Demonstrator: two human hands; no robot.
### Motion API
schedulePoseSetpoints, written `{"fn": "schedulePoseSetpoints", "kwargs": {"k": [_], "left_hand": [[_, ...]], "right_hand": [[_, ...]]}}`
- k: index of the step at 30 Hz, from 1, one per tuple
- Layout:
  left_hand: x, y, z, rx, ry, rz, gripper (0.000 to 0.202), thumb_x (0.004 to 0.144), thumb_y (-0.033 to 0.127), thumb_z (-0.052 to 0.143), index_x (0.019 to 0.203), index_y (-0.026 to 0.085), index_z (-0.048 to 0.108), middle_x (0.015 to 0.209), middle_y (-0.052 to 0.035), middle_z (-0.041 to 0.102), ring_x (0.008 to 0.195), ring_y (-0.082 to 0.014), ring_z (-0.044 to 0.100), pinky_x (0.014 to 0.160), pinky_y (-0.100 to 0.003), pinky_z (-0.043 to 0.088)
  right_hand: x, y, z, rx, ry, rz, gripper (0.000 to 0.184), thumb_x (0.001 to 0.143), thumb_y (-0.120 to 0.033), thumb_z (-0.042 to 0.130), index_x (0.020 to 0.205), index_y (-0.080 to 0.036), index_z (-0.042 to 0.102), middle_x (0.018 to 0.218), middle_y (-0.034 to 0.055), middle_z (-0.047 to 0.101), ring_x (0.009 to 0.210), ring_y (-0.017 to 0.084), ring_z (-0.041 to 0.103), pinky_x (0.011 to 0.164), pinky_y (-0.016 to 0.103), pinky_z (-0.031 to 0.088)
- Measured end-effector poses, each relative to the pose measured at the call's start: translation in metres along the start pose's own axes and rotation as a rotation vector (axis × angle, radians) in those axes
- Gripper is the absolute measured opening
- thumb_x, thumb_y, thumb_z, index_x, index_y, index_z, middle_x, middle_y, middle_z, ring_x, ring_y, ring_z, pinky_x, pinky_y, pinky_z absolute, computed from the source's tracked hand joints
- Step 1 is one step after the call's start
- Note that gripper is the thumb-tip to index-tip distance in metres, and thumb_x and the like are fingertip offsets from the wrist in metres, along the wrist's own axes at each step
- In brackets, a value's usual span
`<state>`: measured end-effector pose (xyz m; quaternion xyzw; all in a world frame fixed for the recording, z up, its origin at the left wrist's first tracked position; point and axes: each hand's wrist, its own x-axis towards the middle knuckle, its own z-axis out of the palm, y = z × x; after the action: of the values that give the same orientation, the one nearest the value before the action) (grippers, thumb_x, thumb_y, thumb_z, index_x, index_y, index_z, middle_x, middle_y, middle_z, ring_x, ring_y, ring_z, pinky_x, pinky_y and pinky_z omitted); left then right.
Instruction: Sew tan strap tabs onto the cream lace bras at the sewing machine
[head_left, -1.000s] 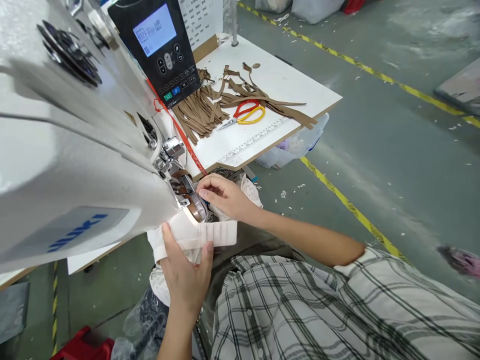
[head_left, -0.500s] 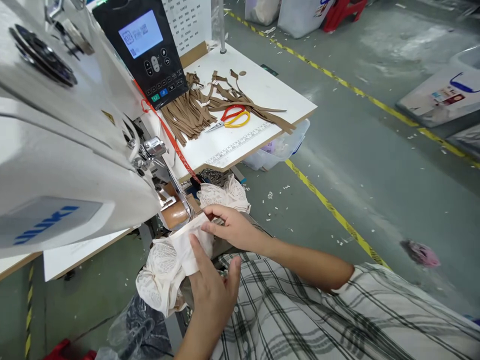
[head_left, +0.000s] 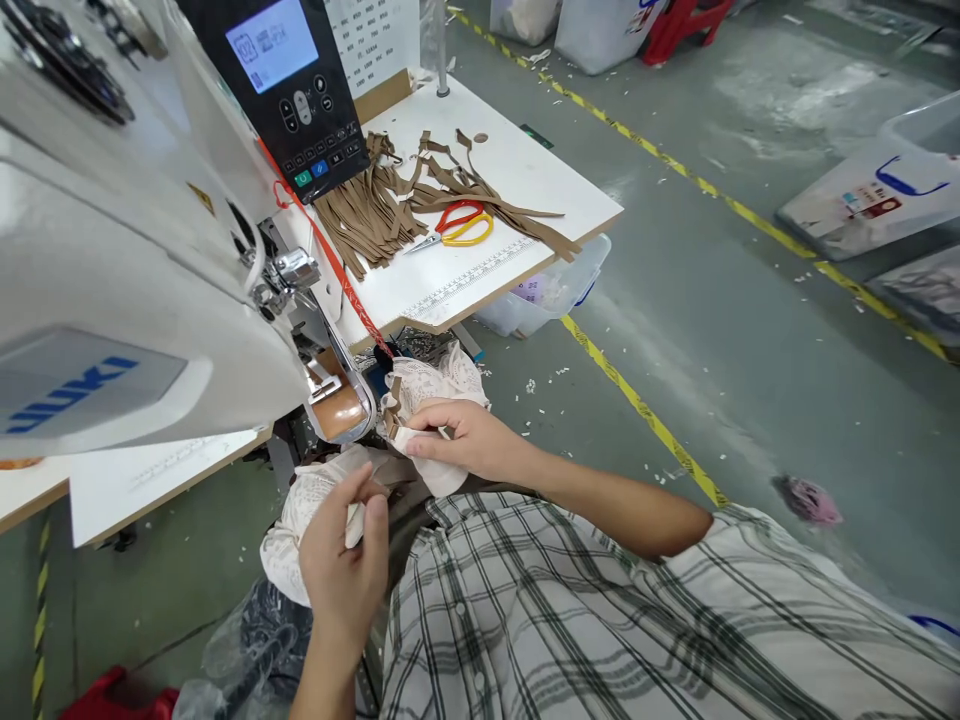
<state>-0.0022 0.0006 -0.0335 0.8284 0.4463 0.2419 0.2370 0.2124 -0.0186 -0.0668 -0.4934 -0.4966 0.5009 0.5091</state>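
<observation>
A white lace bra [head_left: 289, 515] hangs over the end of the sewing machine's arm, its two cups on either side. My right hand [head_left: 476, 440] pinches the edge of its white fabric between thumb and fingers, just off the rounded end of the machine bed [head_left: 341, 410]. A short brown strip [head_left: 394, 400] lies against the far lace cup [head_left: 450, 375]. My left hand [head_left: 345, 550] is in front of the near cup, thumb and forefinger curved but apart. Lace shows between them, and I see nothing gripped there. The presser foot [head_left: 322, 385] is left of the fabric.
The white sewing machine [head_left: 150, 250] fills the left side, with a control panel [head_left: 292, 100] above. On the white table [head_left: 517, 130] lie brown strips [head_left: 375, 215] and scissors with red and yellow handles [head_left: 465, 225]. A clear bin [head_left: 517, 312] stands below the table edge.
My left hand has left the white fabric and moved down-left. My right hand still holds the fabric, now folded away from the machine, and the brown strip has come into view.
</observation>
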Motion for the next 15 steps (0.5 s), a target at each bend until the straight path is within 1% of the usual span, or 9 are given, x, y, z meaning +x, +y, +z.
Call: {"fn": "schedulePoseSetpoints", "kwargs": {"k": [2, 4, 5, 6, 7, 9, 11, 13, 15], "left_hand": [[0.010, 0.002, -0.005, -0.021, 0.000, 0.153, 0.032, 0.093, 0.021, 0.052, 0.125, 0.021, 0.058, 0.112, -0.0070, 0.070, 0.106, -0.0201, 0.065, 0.092, -0.033, 0.052], [0.019, 0.004, -0.006, -0.035, -0.124, 0.282, 0.047, 0.092, 0.017, 0.051, 0.139, 0.018, 0.045, 0.135, -0.0122, 0.059, 0.127, -0.0236, 0.054, 0.104, -0.039, 0.046], [0.023, 0.004, -0.006, -0.034, -0.197, 0.323, 0.054, 0.092, 0.016, 0.051, 0.145, 0.017, 0.037, 0.140, -0.0145, 0.054, 0.132, -0.0248, 0.049, 0.107, -0.041, 0.043], [0.027, 0.004, -0.005, -0.027, -0.253, 0.350, 0.058, 0.091, 0.016, 0.052, 0.146, 0.015, 0.033, 0.140, -0.0161, 0.053, 0.131, -0.0253, 0.049, 0.107, -0.042, 0.043], [0.029, 0.002, -0.004, -0.013, -0.284, 0.365, 0.055, 0.091, 0.016, 0.053, 0.143, 0.013, 0.036, 0.132, -0.0162, 0.058, 0.124, -0.0250, 0.054, 0.105, -0.043, 0.044], [0.031, -0.003, -0.002, 0.032, -0.277, 0.401, 0.032, 0.089, 0.016, 0.057, 0.121, 0.015, 0.052, 0.101, -0.0101, 0.066, 0.096, -0.0215, 0.062, 0.091, -0.040, 0.051], [0.028, -0.011, 0.001, 0.086, -0.201, 0.506, 0.011, 0.088, 0.013, 0.060, 0.096, 0.018, 0.055, 0.076, -0.0027, 0.061, 0.072, -0.0173, 0.057, 0.072, -0.033, 0.051], [0.024, -0.017, 0.003, 0.142, -0.080, 0.658, 0.015, 0.084, 0.008, 0.064, 0.088, 0.018, 0.054, 0.065, 0.0002, 0.057, 0.064, -0.0160, 0.052, 0.061, -0.030, 0.046], [0.019, -0.021, 0.005, 0.188, 0.048, 0.780, 0.023, 0.078, 0.003, 0.069, 0.090, 0.017, 0.056, 0.059, 0.0014, 0.054, 0.062, -0.0159, 0.051, 0.060, -0.029, 0.045]], "right_hand": [[-0.001, -0.004, -0.001, -0.058, -0.044, -0.022, 0.018, 0.090, -0.033, 0.063, 0.088, -0.017, 0.070, 0.083, 0.0007, 0.063, 0.081, 0.014, 0.057, 0.075, 0.025, 0.043], [-0.001, -0.008, -0.003, -0.149, -0.103, -0.060, 0.016, 0.090, -0.031, 0.063, 0.088, -0.017, 0.070, 0.082, 0.0002, 0.062, 0.080, 0.013, 0.058, 0.074, 0.024, 0.042], [-0.002, -0.010, -0.003, -0.212, -0.141, -0.090, 0.014, 0.090, -0.029, 0.064, 0.087, -0.017, 0.070, 0.081, -0.0002, 0.061, 0.078, 0.013, 0.057, 0.072, 0.024, 0.042], [-0.003, -0.012, -0.003, -0.287, -0.179, -0.125, 0.012, 0.089, -0.027, 0.064, 0.085, -0.017, 0.070, 0.080, -0.0005, 0.060, 0.076, 0.012, 0.057, 0.071, 0.024, 0.041], [-0.004, -0.013, -0.004, -0.368, -0.207, -0.170, 0.010, 0.088, -0.025, 0.064, 0.084, -0.018, 0.070, 0.079, -0.0007, 0.060, 0.074, 0.012, 0.056, 0.068, 0.023, 0.040], [-0.006, -0.013, -0.004, -0.547, -0.202, -0.306, 0.009, 0.088, -0.020, 0.062, 0.082, -0.018, 0.069, 0.077, -0.0006, 0.060, 0.071, 0.012, 0.055, 0.065, 0.024, 0.039], [-0.008, -0.011, -0.004, -0.730, -0.132, -0.486, 0.013, 0.090, -0.018, 0.059, 0.082, -0.018, 0.069, 0.074, 0.0004, 0.062, 0.070, 0.013, 0.055, 0.066, 0.026, 0.039], [-0.010, -0.009, -0.003, -0.856, -0.058, -0.651, 0.015, 0.092, -0.017, 0.056, 0.081, -0.018, 0.067, 0.072, 0.0009, 0.064, 0.070, 0.014, 0.056, 0.070, 0.028, 0.041], [-0.011, -0.006, -0.001, -0.898, -0.010, -0.748, 0.016, 0.093, -0.016, 0.055, 0.080, -0.020, 0.065, 0.071, -0.0003, 0.066, 0.070, 0.013, 0.056, 0.074, 0.029, 0.043]]}}
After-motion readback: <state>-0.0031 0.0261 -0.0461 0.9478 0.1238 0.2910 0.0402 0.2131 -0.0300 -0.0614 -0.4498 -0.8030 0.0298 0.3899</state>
